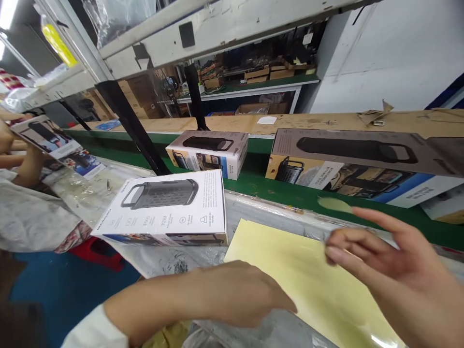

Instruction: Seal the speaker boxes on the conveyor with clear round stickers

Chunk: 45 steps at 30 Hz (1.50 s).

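A pale yellow sheet [275, 256] with a glossy patch lies at a slant on the bench in front of me. My left hand [239, 292] reaches in from the lower left with its fingers together, the fingertips at the sheet's near edge; its thumb is hidden. Over the sheet's right side is my right hand [398, 270], fingers curled and the index finger stretched out. A small see-through oval sticker [334, 204] clings to that index fingertip. Left of the sheet, a white printed speaker box [170, 203] lies flat with its picture side up.
Two more speaker boxes, a smaller one [210, 150] and a larger one [348, 154], rest on the green belt [253, 186] behind. A black-wrapped post [134, 125] rises at left. Another person's arm [29, 166] is near a box [47, 135] at far left.
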### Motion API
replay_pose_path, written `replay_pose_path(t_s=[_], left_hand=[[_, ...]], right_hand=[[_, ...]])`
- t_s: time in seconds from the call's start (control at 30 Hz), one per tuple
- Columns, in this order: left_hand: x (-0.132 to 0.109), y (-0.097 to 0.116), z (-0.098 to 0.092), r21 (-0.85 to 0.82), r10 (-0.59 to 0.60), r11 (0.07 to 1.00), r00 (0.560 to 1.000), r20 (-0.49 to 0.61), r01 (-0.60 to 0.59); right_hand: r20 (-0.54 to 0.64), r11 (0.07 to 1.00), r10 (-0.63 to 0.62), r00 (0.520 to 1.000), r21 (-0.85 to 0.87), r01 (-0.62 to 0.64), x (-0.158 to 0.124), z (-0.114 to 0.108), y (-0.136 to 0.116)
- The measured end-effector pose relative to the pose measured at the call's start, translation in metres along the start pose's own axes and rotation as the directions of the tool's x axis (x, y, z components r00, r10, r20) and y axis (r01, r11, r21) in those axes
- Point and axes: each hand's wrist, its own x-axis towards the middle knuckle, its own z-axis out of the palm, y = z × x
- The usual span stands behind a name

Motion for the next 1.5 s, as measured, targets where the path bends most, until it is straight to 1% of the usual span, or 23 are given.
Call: replay_pose_path(t_s=[0.03, 0.07, 0.1, 0.13, 0.17, 0.2, 0.23, 0.27, 0.33, 0.37, 0.43, 0.5, 0.57, 0.73, 0.83, 0.9, 1.03, 1.2, 1.4, 1.5], left_hand=[[-0.013, 0.0, -0.028, -0.044, -0.006, 0.999, 1.0, -0.01, 0.005], [-0.024, -0.006, -0.057, -0.034, -0.052, 0.998, 0.997, -0.062, 0.05], [-0.033, -0.017, -0.086, 0.019, -0.132, 0.99, 0.979, -0.157, 0.137], [-0.039, -0.033, -0.111, 0.087, -0.171, 0.977, 0.955, -0.243, 0.197], [-0.041, -0.053, -0.133, 0.139, -0.171, 0.965, 0.936, -0.307, 0.222], [-0.041, -0.075, -0.15, 0.157, -0.167, 0.961, 0.93, -0.328, 0.228], [-0.038, -0.099, -0.161, 0.155, -0.163, 0.964, 0.938, -0.305, 0.218], [-0.033, -0.121, -0.166, 0.145, -0.163, 0.968, 0.952, -0.26, 0.205], [-0.022, -0.156, -0.164, 0.091, -0.152, 0.982, 0.974, -0.166, 0.169], [-0.018, -0.168, -0.159, 0.05, -0.134, 0.988, 0.981, -0.14, 0.143], [-0.013, -0.179, -0.148, -0.042, -0.084, 0.996, 0.985, -0.152, 0.079], [-0.013, -0.18, -0.141, -0.116, -0.064, 0.992, 0.98, -0.19, 0.042], [-0.015, -0.177, -0.14, -0.15, -0.082, 0.987, 0.975, -0.204, 0.052], [-0.015, -0.176, -0.14, -0.146, -0.141, 0.983, 0.966, -0.218, 0.11], [-0.014, -0.177, -0.138, -0.134, -0.182, 0.979, 0.957, -0.226, 0.154], [-0.014, -0.177, -0.136, -0.133, -0.192, 0.977, 0.954, -0.23, 0.164], [-0.014, -0.175, -0.136, -0.139, -0.172, 0.98, 0.954, -0.245, 0.141], [-0.015, -0.174, -0.135, -0.14, -0.186, 0.978, 0.946, -0.266, 0.153], [-0.013, -0.176, -0.135, -0.14, -0.186, 0.978, 0.948, -0.26, 0.153], [-0.014, -0.174, -0.135, -0.155, -0.185, 0.977, 0.946, -0.265, 0.148]], right_hand=[[-0.004, 0.995, 0.015, 1.0, 0.094, -0.014, 0.017, 0.011, -0.015], [0.002, 0.986, 0.023, 1.0, 0.165, -0.023, 0.031, 0.023, -0.027], [0.01, 0.973, 0.03, 1.0, 0.228, -0.031, 0.044, 0.034, -0.036], [0.021, 0.963, 0.028, 0.999, 0.268, -0.033, 0.053, 0.044, -0.042], [0.037, 0.955, 0.029, 0.999, 0.293, -0.038, 0.061, 0.055, -0.046], [0.054, 0.949, 0.031, 0.998, 0.311, -0.046, 0.068, 0.066, -0.048], [0.072, 0.945, 0.034, 0.997, 0.323, -0.056, 0.073, 0.077, -0.048], [0.091, 0.942, 0.038, 0.995, 0.329, -0.066, 0.077, 0.089, -0.048], [0.117, 0.939, 0.051, 0.992, 0.331, -0.087, 0.084, 0.111, -0.045], [0.124, 0.939, 0.056, 0.991, 0.332, -0.095, 0.087, 0.122, -0.043], [0.131, 0.942, 0.064, 0.989, 0.32, -0.104, 0.092, 0.139, -0.039], [0.132, 0.95, 0.063, 0.989, 0.297, -0.1, 0.096, 0.151, -0.035], [0.133, 0.958, 0.057, 0.99, 0.271, -0.092, 0.099, 0.161, -0.032], [0.142, 0.973, 0.07, 0.987, 0.207, -0.099, 0.1, 0.175, -0.03], [0.127, 0.984, 0.104, 0.986, 0.134, -0.121, 0.1, 0.18, -0.029], [0.111, 0.981, 0.135, 0.985, 0.122, -0.148, 0.1, 0.183, -0.027], [0.095, 0.964, 0.172, 0.98, 0.191, -0.188, 0.102, 0.189, -0.021], [0.013, 0.954, 0.189, 0.982, 0.236, -0.186, 0.102, 0.192, -0.018], [0.043, 0.935, 0.162, 0.986, 0.312, -0.167, 0.095, 0.185, -0.017], [0.031, 0.915, 0.172, 0.985, 0.366, -0.171, 0.095, 0.185, -0.013]])
